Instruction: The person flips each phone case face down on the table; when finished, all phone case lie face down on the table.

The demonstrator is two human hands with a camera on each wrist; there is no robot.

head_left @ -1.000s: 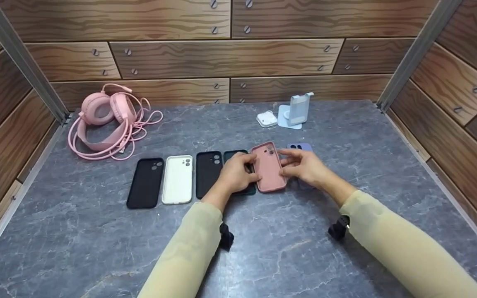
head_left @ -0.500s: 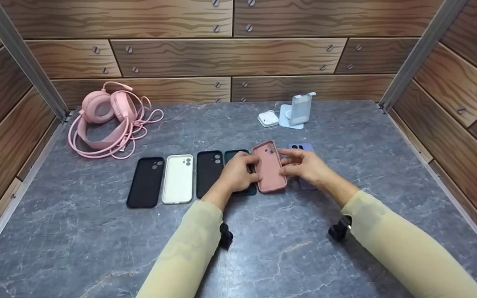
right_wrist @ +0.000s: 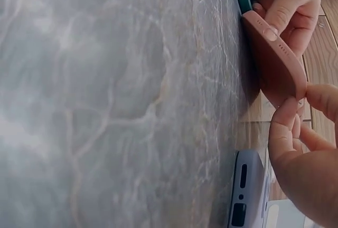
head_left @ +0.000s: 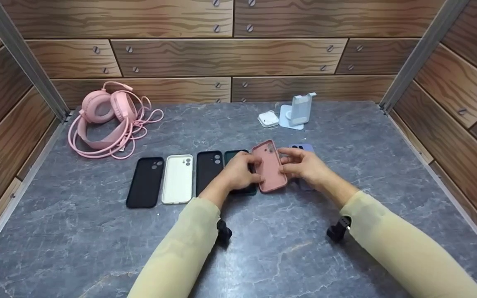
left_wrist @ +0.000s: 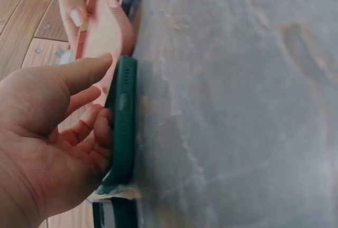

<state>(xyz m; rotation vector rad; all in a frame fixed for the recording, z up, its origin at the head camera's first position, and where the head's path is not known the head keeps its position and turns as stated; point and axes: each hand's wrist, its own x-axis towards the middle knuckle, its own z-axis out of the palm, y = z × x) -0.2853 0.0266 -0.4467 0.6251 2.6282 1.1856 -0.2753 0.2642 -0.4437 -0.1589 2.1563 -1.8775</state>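
A pink phone case (head_left: 272,169) is tilted, its right side raised off the table in the right wrist view. My right hand (head_left: 307,167) pinches its right edge between thumb and fingers. At its left edge my left hand (head_left: 238,171) holds it with the thumb (right_wrist: 280,19) on the lower rim. That hand's lower fingers lie against a dark green phone case (left_wrist: 125,127), which the hand partly covers in the head view. A purple phone case (right_wrist: 251,186) lies on the table under my right hand, mostly hidden from the head view.
Left of the green case lie a black phone case (head_left: 208,169), a white one (head_left: 177,180) and another black one (head_left: 145,182), in a row. Pink headphones (head_left: 102,120) with coiled cable sit back left. A white earphone box (head_left: 268,118) and a pale blue stand (head_left: 300,111) are behind.
Both hands stay on the pink case, which barely shifts. My left forearm has moved slightly left and the head view has shifted a little.
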